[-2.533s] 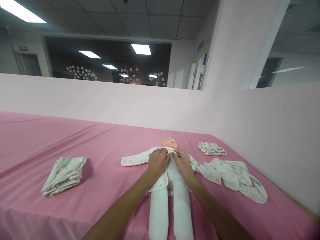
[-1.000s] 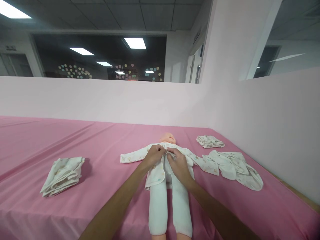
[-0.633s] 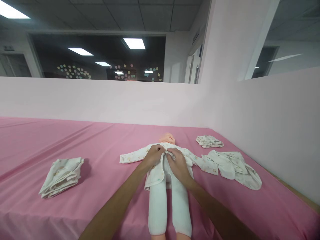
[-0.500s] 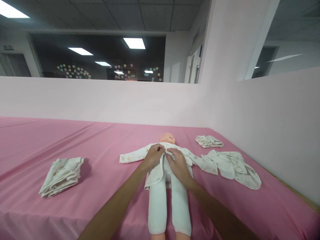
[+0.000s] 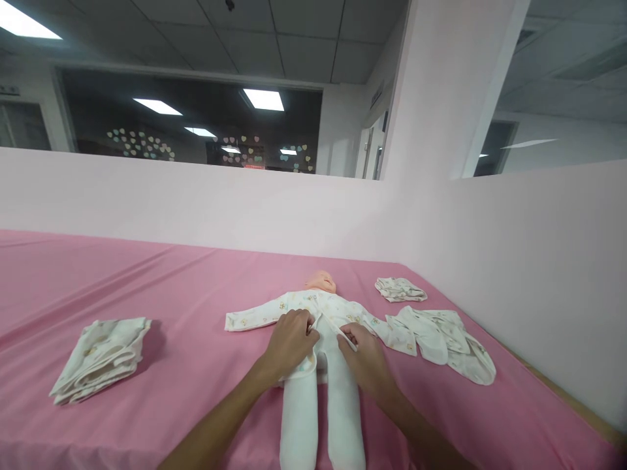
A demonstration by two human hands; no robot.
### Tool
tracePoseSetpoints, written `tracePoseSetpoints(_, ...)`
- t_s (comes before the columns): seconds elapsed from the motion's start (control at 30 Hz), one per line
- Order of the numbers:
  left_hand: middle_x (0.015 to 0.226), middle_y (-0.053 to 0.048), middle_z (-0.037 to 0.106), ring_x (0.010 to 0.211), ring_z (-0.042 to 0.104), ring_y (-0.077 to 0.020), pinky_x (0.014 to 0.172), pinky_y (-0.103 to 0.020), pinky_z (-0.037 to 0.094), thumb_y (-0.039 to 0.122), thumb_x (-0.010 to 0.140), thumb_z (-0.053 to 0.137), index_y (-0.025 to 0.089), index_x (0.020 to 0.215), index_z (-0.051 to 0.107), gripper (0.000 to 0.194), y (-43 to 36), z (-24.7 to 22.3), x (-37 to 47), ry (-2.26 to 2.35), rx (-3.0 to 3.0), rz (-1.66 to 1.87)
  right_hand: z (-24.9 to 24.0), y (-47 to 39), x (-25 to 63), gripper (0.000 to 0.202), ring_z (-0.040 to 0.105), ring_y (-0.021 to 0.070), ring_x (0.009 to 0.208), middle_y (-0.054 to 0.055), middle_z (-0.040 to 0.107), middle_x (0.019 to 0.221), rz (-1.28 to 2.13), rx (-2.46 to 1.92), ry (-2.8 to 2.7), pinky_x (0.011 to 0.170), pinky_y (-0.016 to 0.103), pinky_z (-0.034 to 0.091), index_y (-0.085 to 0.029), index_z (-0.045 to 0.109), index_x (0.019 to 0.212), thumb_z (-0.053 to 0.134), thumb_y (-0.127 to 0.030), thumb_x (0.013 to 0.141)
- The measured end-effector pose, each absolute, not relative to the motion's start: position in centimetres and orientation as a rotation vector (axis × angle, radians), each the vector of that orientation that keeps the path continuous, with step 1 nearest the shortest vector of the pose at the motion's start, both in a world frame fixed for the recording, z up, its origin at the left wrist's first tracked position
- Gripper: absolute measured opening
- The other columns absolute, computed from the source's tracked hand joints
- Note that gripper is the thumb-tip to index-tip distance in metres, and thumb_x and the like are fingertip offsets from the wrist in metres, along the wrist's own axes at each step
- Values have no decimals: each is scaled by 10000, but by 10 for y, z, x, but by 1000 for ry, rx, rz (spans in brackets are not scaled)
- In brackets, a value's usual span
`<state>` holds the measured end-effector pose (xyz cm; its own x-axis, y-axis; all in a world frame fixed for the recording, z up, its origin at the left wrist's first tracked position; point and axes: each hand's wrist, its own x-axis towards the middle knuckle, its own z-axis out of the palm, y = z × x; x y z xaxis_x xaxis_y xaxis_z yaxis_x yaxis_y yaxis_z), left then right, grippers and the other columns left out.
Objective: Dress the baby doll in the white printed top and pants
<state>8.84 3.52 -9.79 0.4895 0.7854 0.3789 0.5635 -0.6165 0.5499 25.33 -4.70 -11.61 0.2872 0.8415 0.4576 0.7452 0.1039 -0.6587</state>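
A baby doll [image 5: 322, 281] lies on its back, head toward the wall, its face seen from below. It wears a white printed baby shirt [image 5: 257, 315] with both sleeves stretched out sideways, and white trousers [image 5: 300, 408]. My left hand [image 5: 292, 339] pinches the shirt's front edge on the left side of the doll's chest. Pinched in my right hand [image 5: 365, 356] is the shirt's other front edge, on the right. Between the hands the shirt parts in a narrow V below the neck. My fingers partly cover both edges.
A folded printed cloth [image 5: 102, 359] lies to the left on the pink sheet [image 5: 191, 365]. Rumpled white garments [image 5: 445, 339] lie right of the doll, touching or close to its sleeve. Behind them sits another folded garment [image 5: 400, 289]. A white wall [image 5: 235, 209] closes off the far side.
Both hands have moved from the shirt's neckline down toward the waist and further apart, spreading the front edges. The view has tilted slightly upward.
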Motion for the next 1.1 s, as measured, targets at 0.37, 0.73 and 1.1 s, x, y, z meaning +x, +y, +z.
tracePoseSetpoints(0.37, 961, -41, 604, 918, 544, -191, 816, -314, 418, 89, 839, 389, 193, 1021, 552, 265, 40, -107, 86, 1011, 2270, 1088, -117, -44, 241, 179, 571, 192, 808, -1, 638, 851, 406, -1435, -1285, 742, 298, 436, -234, 608, 887, 493, -371, 903)
tracePoseSetpoints(0.73, 793, -20, 633, 698, 527, -175, 624, -306, 301, 226, 927, 413, 204, 739, 517, 215, 47, -99, 81, 1454, 2419, 989, -123, -47, 239, 209, 544, 177, 773, -1, 599, 818, 404, -1328, -1119, 690, 265, 453, -225, 598, 856, 532, -420, 893)
tracePoseSetpoints(1.1, 824, -45, 656, 779, 561, -191, 696, -302, 351, 259, 1011, 378, 193, 897, 666, 317, 44, -110, 89, 920, 2727, 1061, -116, -49, 236, 331, 603, 211, 790, 38, 666, 877, 537, -1263, -971, 701, 307, 518, -202, 661, 982, 601, -495, 841)
